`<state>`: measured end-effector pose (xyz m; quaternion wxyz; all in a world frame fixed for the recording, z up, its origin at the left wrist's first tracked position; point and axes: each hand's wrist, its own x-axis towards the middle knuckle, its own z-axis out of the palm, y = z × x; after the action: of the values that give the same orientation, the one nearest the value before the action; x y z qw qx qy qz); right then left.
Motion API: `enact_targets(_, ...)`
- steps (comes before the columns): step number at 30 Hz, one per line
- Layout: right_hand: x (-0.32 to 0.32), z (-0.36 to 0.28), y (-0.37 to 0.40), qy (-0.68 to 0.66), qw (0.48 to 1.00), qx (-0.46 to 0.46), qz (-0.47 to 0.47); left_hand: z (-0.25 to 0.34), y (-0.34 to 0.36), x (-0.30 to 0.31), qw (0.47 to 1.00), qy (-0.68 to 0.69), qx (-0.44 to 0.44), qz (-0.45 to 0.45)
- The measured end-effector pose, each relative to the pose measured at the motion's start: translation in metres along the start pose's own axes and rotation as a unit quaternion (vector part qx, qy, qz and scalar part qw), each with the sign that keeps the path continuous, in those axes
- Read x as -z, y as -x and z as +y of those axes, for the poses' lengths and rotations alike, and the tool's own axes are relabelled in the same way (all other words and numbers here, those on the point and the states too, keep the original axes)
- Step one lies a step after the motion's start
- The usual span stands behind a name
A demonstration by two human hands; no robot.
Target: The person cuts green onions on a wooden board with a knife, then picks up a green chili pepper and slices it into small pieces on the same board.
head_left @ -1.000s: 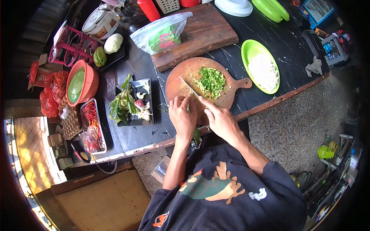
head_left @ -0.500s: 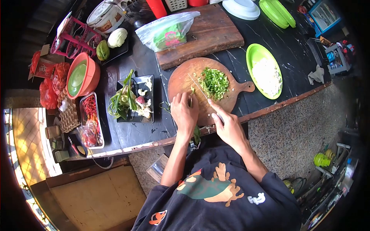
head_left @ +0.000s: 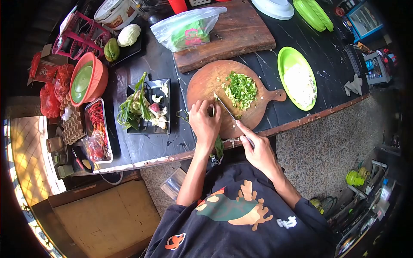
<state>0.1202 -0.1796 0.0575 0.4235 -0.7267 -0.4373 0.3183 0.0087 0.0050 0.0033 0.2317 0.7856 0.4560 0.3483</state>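
My right hand (head_left: 259, 151) grips the handle of a kitchen knife (head_left: 226, 107), whose blade slants across the round wooden chopping board (head_left: 206, 79). With fingers curled, my left hand (head_left: 205, 121) presses leafy green stalks (head_left: 219, 147) to the board. Their leafy ends hang past the board's near edge, and the part under my fingers is hidden. The blade's tip lies close to my left fingertips. To the right of the blade is a pile of chopped greens (head_left: 241, 90).
On the left is a black square plate (head_left: 147, 130) of greens and garlic. A tray of red chillies (head_left: 99, 122) and an orange basket (head_left: 100, 79) stand beyond it. To the right sits a green oval plate (head_left: 282, 60) with white contents. Behind lies a thick wooden slab (head_left: 245, 30) carrying a plastic bag (head_left: 189, 32).
The knife has drawn back toward me, its tip now nearer my left fingers. My right hand has shifted slightly toward my body and right. The left keeps its hold on the stalks.
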Motion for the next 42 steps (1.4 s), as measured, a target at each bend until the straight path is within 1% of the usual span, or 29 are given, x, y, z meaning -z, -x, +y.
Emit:
enact_targets(2,0.000,0.000,-0.001,0.024,1.000,-0.010,-0.011,0.001,0.001,0.000,1.000,0.002,0.003,0.001)
enact_targets(9,-0.004,-0.002,-0.006,0.036,0.999,-0.011,-0.019,0.001,0.001,0.002,1.000,-0.002,0.008,-0.014)
enact_targets(14,-0.012,-0.015,-0.039,0.064,0.998,-0.003,-0.029,-0.002,0.001,0.001,1.000,-0.004,-0.015,-0.014)
enact_targets(16,-0.024,-0.009,-0.060,0.085,0.996,-0.001,-0.026,-0.002,0.001,0.000,1.000,0.014,0.008,-0.013)
enact_targets(17,-0.029,-0.008,-0.070,0.106,0.994,0.000,-0.025,-0.001,0.000,-0.001,1.000,0.015,0.004,-0.014)
enact_targets(20,-0.032,-0.008,-0.082,0.107,0.994,0.020,-0.019,-0.002,0.002,-0.002,0.999,0.024,0.035,-0.017)
enact_targets(21,-0.034,-0.006,-0.085,0.107,0.994,0.024,-0.021,-0.002,0.002,-0.002,0.999,0.023,0.033,-0.014)
enact_targets(22,-0.033,-0.006,-0.082,0.095,0.994,0.060,-0.003,-0.003,0.003,-0.001,1.000,0.018,0.023,-0.011)
enact_targets(23,-0.029,-0.005,-0.076,0.095,0.993,0.064,-0.002,-0.003,0.003,-0.003,1.000,0.012,0.012,-0.007)
enact_targets(25,-0.017,-0.016,-0.061,0.107,0.993,-0.011,-0.047,-0.005,0.004,-0.007,1.000,0.014,-0.004,0.013)
enact_targets(28,-0.017,-0.012,-0.039,0.113,0.993,-0.013,-0.031,-0.002,0.007,-0.008,1.000,-0.006,0.003,0.027)
enact_targets(29,-0.016,-0.012,-0.038,0.126,0.992,-0.007,-0.027,0.000,0.005,-0.008,0.999,-0.011,-0.016,0.031)
enact_targets(30,-0.020,-0.009,-0.038,0.174,0.984,-0.016,-0.036,0.002,0.003,-0.007,0.999,-0.019,-0.033,0.038)
enact_targets(31,-0.025,-0.003,-0.039,0.183,0.983,0.007,-0.025,0.003,0.002,-0.007,0.998,-0.020,-0.018,0.059)
enact_targets(33,-0.031,0.006,-0.049,0.160,0.986,0.035,-0.014,0.002,0.002,-0.006,0.999,-0.020,-0.029,0.034)
enact_targets(34,-0.032,0.006,-0.055,0.166,0.985,0.046,-0.024,0.003,0.003,-0.005,0.999,-0.013,-0.022,0.035)
enact_targets(35,-0.032,0.005,-0.061,0.164,0.985,0.044,-0.025,0.002,0.003,-0.004,0.999,-0.013,-0.017,0.045)
enact_targets(37,-0.030,0.000,-0.067,0.168,0.984,0.042,-0.030,0.000,0.005,-0.001,1.000,0.003,-0.007,0.017)
enact_targets(40,-0.023,-0.015,-0.070,0.174,0.984,0.016,-0.026,-0.005,0.010,-0.005,0.999,0.009,-0.003,0.042)
enact_targets(41,-0.020,-0.011,-0.070,0.183,0.982,0.023,-0.033,-0.005,0.012,-0.008,0.998,0.013,-0.001,0.055)
enact_targets(42,-0.018,-0.009,-0.069,0.154,0.988,0.026,-0.014,-0.003,0.012,-0.009,0.998,0.015,0.006,0.065)
